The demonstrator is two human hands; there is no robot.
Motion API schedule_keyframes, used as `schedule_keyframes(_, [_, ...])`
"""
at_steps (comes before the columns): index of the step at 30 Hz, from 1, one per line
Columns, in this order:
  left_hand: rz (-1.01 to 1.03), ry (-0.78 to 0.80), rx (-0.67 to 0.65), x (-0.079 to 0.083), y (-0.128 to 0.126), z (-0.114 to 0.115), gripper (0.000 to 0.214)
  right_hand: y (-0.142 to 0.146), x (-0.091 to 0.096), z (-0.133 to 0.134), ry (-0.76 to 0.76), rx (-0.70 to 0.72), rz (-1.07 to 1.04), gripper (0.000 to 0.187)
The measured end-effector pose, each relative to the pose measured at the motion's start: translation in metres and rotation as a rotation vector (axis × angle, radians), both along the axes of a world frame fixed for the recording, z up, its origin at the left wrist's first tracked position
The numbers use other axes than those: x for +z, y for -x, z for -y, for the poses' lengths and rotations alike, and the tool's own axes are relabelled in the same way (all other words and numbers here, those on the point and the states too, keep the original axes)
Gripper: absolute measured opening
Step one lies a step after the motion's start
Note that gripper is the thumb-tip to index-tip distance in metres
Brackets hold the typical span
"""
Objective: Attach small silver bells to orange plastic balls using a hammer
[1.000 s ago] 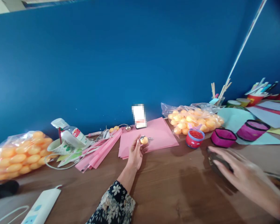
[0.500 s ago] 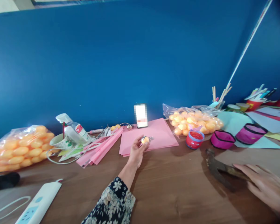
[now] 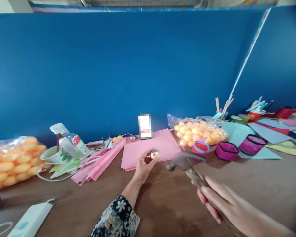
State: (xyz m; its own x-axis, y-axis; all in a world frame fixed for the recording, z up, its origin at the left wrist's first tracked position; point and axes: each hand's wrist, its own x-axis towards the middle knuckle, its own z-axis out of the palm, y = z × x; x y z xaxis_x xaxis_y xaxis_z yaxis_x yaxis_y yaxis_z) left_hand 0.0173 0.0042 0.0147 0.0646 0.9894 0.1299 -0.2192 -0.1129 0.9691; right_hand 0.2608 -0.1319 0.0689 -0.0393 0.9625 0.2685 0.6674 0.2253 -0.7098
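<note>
My left hand (image 3: 143,166) pinches a small orange ball (image 3: 153,154) with a silvery metal piece on it, just above the front edge of a stack of pink paper (image 3: 150,147). My right hand (image 3: 227,204) is wrapped round the wooden handle of a hammer (image 3: 185,162). The hammer's dark metal head hangs in the air to the right of the ball, a short gap away. A floral sleeve covers my left forearm.
Clear bags of orange balls lie at the far left (image 3: 12,161) and behind the hammer (image 3: 199,130). A red cup (image 3: 200,148), two magenta pots (image 3: 226,150), a phone (image 3: 145,126), a bottle (image 3: 66,140), folded pink strips (image 3: 101,163) and a power strip (image 3: 29,222) sit on the brown table (image 3: 167,204).
My right hand closed on the hammer lying at the right, lifted it and swung its head leftward toward the ball. My left hand stayed put with the ball.
</note>
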Motion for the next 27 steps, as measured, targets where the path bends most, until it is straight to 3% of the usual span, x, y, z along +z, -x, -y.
schedule_keyframes(5, [-0.087, -0.026, 0.02, -0.003, -0.001, -0.001, 0.048, 0.044, 0.014, -0.028, 0.094, 0.179, 0.042, 0.026])
schedule_keyframes(11, [-0.079, -0.069, -0.007, -0.005, -0.003, -0.002, 0.036, 0.062, 0.011, -0.049, -0.039, 0.214, 0.115, 0.02])
schedule_keyframes(16, [-0.019, -0.017, 0.02, -0.005, -0.003, -0.003, 0.043, 0.066, 0.012, -0.048, 0.095, 0.172, 0.124, 0.021])
schedule_keyframes(21, [0.013, 0.008, 0.052, -0.005, -0.001, -0.003, 0.045, 0.064, 0.011, -0.054, 0.275, 0.205, -0.089, 0.026])
schedule_keyframes(27, [0.024, 0.043, 0.037, -0.001, 0.0, -0.001, 0.045, 0.063, 0.004, -0.06, 0.336, 0.18, -0.318, 0.026])
